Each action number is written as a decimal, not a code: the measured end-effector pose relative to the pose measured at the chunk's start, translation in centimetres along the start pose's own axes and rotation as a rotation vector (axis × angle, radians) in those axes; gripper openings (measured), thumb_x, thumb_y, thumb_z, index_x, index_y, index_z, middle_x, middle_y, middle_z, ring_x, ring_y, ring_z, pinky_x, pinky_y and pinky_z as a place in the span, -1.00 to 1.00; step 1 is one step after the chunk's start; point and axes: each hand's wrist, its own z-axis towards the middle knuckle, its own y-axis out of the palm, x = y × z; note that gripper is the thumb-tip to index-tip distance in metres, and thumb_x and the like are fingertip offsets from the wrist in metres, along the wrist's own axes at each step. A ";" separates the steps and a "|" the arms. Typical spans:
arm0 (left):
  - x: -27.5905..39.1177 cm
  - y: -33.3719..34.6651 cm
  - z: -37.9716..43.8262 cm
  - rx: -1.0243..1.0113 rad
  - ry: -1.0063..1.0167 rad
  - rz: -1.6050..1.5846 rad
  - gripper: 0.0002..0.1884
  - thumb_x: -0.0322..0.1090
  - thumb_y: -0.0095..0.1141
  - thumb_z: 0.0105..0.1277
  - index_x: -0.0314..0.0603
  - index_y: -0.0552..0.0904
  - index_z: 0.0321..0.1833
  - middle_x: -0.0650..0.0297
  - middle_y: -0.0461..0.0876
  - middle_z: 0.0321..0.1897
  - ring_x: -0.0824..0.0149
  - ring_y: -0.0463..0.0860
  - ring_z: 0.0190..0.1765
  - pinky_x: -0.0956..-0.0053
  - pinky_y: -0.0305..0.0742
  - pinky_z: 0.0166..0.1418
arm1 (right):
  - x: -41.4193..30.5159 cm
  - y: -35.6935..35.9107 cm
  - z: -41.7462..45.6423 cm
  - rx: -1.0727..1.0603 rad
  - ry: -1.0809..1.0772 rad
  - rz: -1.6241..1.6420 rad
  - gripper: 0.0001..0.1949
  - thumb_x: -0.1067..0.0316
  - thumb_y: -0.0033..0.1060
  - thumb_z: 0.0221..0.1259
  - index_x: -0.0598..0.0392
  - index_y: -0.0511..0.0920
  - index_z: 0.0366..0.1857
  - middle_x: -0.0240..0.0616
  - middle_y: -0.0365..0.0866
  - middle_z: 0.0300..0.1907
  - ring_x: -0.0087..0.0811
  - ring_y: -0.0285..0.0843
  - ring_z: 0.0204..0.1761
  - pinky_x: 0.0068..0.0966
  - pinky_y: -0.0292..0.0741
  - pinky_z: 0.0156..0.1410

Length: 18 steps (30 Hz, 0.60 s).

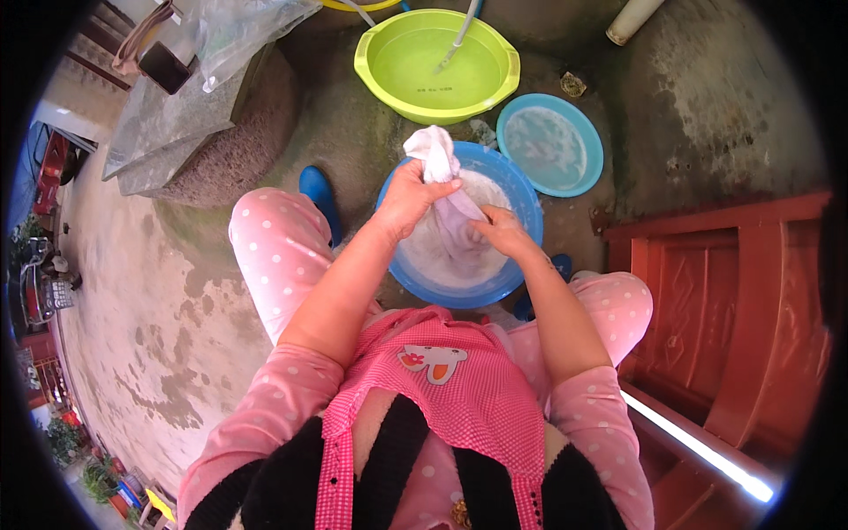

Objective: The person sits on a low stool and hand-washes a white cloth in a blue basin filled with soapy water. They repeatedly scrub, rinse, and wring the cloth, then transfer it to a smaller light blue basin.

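Both my hands hold a wet, pale pink-and-white cloth [458, 222], perhaps a sock or small garment, above a blue plastic basin [532, 222]. My left hand [412, 197] grips its bunched upper part, whose white end flops over the far side of the hand. Lower down on the right, my right hand [502, 230] pinches the fabric between thumb and fingers. The cloth's lower part hangs toward the foamy, whitish water [430, 265] in the basin. Whether it dips under the foam I cannot tell.
Beyond stands a lime-green basin [437, 114] of water with a hose [458, 40] in it. A smaller turquoise basin [596, 149] holds sudsy water. A stone slab [179, 126] at left bears a phone [164, 67] and plastic bag [245, 30]. Red wooden panelling [695, 311] rises at right.
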 end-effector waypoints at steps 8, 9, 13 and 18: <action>-0.7 -1.0 1.8 0.188 0.062 0.111 -0.65 -0.48 0.31 0.04 -0.36 0.54 -0.09 0.21 0.61 -0.21 0.37 0.59 -0.19 0.46 0.49 -0.07 | 0.4 -2.5 -0.3 0.304 -0.118 -0.265 -0.79 0.33 -0.05 0.19 0.11 0.55 -0.17 0.10 0.57 -0.24 0.09 0.51 -0.17 -0.17 0.45 -0.10; -0.6 -1.1 2.0 0.185 0.069 0.091 -0.64 -0.47 0.32 0.03 -0.37 0.54 -0.09 0.20 0.61 -0.21 0.36 0.59 -0.19 0.46 0.49 -0.07 | 0.9 -2.9 0.0 0.333 -0.109 -0.262 -0.79 0.34 -0.05 0.20 0.12 0.55 -0.18 0.07 0.59 -0.27 0.04 0.54 -0.21 -0.21 0.47 -0.13; -1.3 -2.6 2.7 0.234 0.025 0.149 -0.60 -0.43 0.35 0.00 -0.38 0.53 -0.10 0.17 0.61 -0.21 0.35 0.60 -0.18 0.45 0.50 -0.07 | 0.2 -4.9 0.5 0.460 -0.021 0.434 -0.80 0.37 -0.09 0.27 0.16 0.53 -0.15 -0.14 0.62 -0.31 -0.32 0.60 -0.30 -0.43 0.50 -0.19; -3.4 -3.8 3.2 0.215 -0.017 0.100 -0.65 -0.42 0.35 0.02 -0.37 0.56 -0.14 0.18 0.64 -0.23 0.39 0.60 -0.20 0.48 0.50 -0.11 | -3.6 -8.0 -1.9 0.713 -0.275 1.103 -0.76 0.40 -0.13 0.29 0.23 0.44 -0.03 -0.14 0.55 -0.08 -0.32 0.54 -0.07 -0.36 0.50 0.04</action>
